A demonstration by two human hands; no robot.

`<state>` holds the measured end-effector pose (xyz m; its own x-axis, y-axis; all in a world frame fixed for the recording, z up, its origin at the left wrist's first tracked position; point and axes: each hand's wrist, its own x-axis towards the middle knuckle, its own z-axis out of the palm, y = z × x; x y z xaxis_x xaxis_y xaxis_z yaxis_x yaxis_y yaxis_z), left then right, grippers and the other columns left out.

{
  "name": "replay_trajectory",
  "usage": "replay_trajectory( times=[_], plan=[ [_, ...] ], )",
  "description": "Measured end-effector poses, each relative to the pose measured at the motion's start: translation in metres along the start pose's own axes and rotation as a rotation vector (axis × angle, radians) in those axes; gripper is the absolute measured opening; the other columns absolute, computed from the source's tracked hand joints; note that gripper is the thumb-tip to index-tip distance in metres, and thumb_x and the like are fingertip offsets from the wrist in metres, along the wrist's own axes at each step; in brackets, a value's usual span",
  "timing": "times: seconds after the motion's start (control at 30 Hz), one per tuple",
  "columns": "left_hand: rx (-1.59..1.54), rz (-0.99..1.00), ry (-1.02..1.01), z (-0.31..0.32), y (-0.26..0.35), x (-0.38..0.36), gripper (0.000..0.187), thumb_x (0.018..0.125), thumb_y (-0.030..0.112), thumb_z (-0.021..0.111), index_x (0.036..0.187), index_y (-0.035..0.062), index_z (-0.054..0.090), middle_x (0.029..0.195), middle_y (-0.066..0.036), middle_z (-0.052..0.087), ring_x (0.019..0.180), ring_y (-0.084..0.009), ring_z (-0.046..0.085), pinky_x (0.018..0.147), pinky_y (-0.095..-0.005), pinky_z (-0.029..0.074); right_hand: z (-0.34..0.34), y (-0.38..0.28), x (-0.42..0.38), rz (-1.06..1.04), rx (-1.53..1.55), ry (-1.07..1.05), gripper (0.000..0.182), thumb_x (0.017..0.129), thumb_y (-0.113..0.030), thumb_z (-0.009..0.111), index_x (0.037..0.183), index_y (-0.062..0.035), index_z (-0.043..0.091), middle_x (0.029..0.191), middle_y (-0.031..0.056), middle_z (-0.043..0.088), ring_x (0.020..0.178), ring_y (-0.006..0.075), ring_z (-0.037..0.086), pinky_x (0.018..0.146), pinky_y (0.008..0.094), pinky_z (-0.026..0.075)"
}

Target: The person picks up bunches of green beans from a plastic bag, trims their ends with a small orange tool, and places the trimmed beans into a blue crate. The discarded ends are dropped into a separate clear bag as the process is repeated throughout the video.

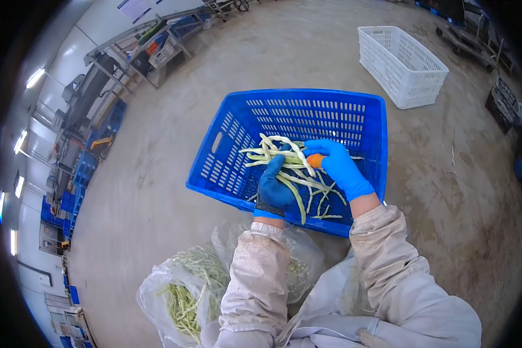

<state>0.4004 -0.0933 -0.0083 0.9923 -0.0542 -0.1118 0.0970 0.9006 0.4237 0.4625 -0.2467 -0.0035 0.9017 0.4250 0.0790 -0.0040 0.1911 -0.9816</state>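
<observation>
Two gloved hands are meeting over the crate [316, 94], and I'm watching from afar through the head camera. My left hand [275, 188] is holding a bunch of beans [269, 153], with ends sticking out past its grip. My right hand [337, 165] is curling around an orange handle [315, 161] at the bunch's right side; I'm not seeing any working end, so I cannot tell what tool it is. Under the bunch, loose beans [329, 217] are lying in the crate, and more are filling a bag [151, 285] at lower left.

For clean work, I'd be evening up the ends, holding the bunch low inside the crate's rim so that any strays are landing in it, and placing the left fingertips clear of the tool. I'm favouring a firm but gentle grip, since such thin pods are probably bruising easily.
</observation>
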Motion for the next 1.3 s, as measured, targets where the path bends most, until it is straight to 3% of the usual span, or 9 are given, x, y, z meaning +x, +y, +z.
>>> replay_trajectory(
  times=[0.2, 0.27, 0.53, 0.67, 0.87, 1.07, 1.13, 1.2, 1.3],
  plan=[
    [0.008, -0.148, 0.006, -0.005, 0.006, -0.004, 0.034, 0.092, 0.017, 0.048, 0.122, 0.0025, 0.050, 0.118, -0.016, 0.057, 0.106, -0.0305, 0.057, 0.092, -0.0445, 0.047, -0.020, -0.004, 0.000, 0.004, 0.076, 0.145, 0.034, 0.075, 0.006, 0.053, 0.108, 0.0026, 0.061, 0.100, 0.0131, 0.065, 0.091, 0.0200, 0.062, 0.078, 0.0305, 0.051],
    [-0.056, -0.103, 0.004, -0.006, 0.010, -0.001, 0.039, 0.090, 0.017, 0.049, 0.126, 0.0015, 0.045, 0.120, -0.018, 0.054, 0.108, -0.0313, 0.055, 0.094, -0.0475, 0.044, -0.025, -0.010, -0.002, 0.023, 0.077, 0.178, 0.032, 0.076, 0.006, 0.052, 0.106, 0.0006, 0.063, 0.098, 0.0112, 0.065, 0.089, 0.0188, 0.062, 0.076, 0.0299, 0.051],
    [-0.173, 0.125, 0.159, -0.024, 0.013, 0.012, 0.034, 0.085, 0.007, 0.049, 0.117, -0.0053, 0.051, 0.115, -0.021, 0.055, 0.102, -0.0313, 0.056, 0.090, -0.0395, 0.049, -0.032, -0.009, -0.002, -0.001, 0.035, 0.268, 0.026, 0.077, 0.002, 0.059, 0.102, -0.0002, 0.064, 0.097, 0.0094, 0.065, 0.087, 0.0172, 0.061, 0.077, 0.0288, 0.049],
    [-0.241, 0.119, 0.053, -0.028, 0.017, 0.014, 0.036, 0.085, 0.006, 0.048, 0.119, -0.0067, 0.048, 0.118, -0.021, 0.054, 0.109, -0.0310, 0.053, 0.092, -0.0390, 0.048, -0.035, -0.003, 0.001, -0.015, -0.014, 0.288, 0.026, 0.077, 0.004, 0.057, 0.102, 0.0008, 0.064, 0.098, 0.0107, 0.065, 0.088, 0.0182, 0.061, 0.079, 0.0292, 0.048],
    [-0.253, 0.159, 0.091, -0.019, 0.019, 0.015, 0.036, 0.086, 0.009, 0.048, 0.119, -0.0070, 0.047, 0.118, -0.021, 0.053, 0.113, -0.0318, 0.051, 0.101, -0.0429, 0.040, -0.027, -0.021, -0.010, -0.144, -0.325, -0.001, 0.036, 0.080, 0.007, 0.052, 0.114, -0.0001, 0.059, 0.107, 0.0103, 0.062, 0.097, 0.0176, 0.058, 0.084, 0.0289, 0.047],
    [-0.271, 0.163, 0.130, -0.011, 0.020, 0.016, 0.035, 0.088, 0.016, 0.050, 0.114, -0.0078, 0.051, 0.113, -0.022, 0.054, 0.108, -0.0332, 0.053, 0.097, -0.0460, 0.042, -0.011, -0.025, -0.015, -0.065, -0.225, -0.249, 0.031, 0.081, 0.002, 0.055, 0.111, -0.0019, 0.060, 0.110, 0.0116, 0.061, 0.100, 0.0204, 0.057, 0.086, 0.0315, 0.045],
    [-0.049, 0.200, 0.194, 0.010, 0.017, 0.008, 0.039, 0.090, 0.023, 0.050, 0.118, -0.0038, 0.050, 0.113, -0.021, 0.054, 0.107, -0.0341, 0.052, 0.096, -0.0484, 0.041, -0.015, -0.010, -0.011, -0.298, -0.370, -0.069, 0.030, 0.079, 0.004, 0.055, 0.108, -0.0017, 0.061, 0.107, 0.0120, 0.061, 0.100, 0.0214, 0.057, 0.086, 0.0317, 0.045],
    [-0.012, -0.066, -0.061, 0.009, 0.024, 0.009, 0.043, 0.092, 0.034, 0.045, 0.121, 0.0023, 0.048, 0.121, -0.018, 0.053, 0.109, -0.0340, 0.049, 0.095, -0.0427, 0.041, -0.025, -0.004, -0.007, -0.287, -0.337, 0.154, 0.033, 0.077, 0.006, 0.052, 0.108, -0.0015, 0.061, 0.107, 0.0128, 0.061, 0.101, 0.0224, 0.057, 0.089, 0.0322, 0.044],
    [0.001, -0.230, 0.036, -0.036, 0.059, 0.022, 0.042, 0.088, 0.034, 0.054, 0.112, 0.0003, 0.054, 0.106, -0.019, 0.059, 0.100, -0.0336, 0.054, 0.090, -0.0481, 0.044, -0.040, -0.011, -0.003, -0.302, -0.394, 0.330, 0.036, 0.075, 0.008, 0.049, 0.107, 0.0005, 0.063, 0.101, 0.0126, 0.065, 0.097, 0.0204, 0.060, 0.088, 0.0304, 0.045]
  ],
)
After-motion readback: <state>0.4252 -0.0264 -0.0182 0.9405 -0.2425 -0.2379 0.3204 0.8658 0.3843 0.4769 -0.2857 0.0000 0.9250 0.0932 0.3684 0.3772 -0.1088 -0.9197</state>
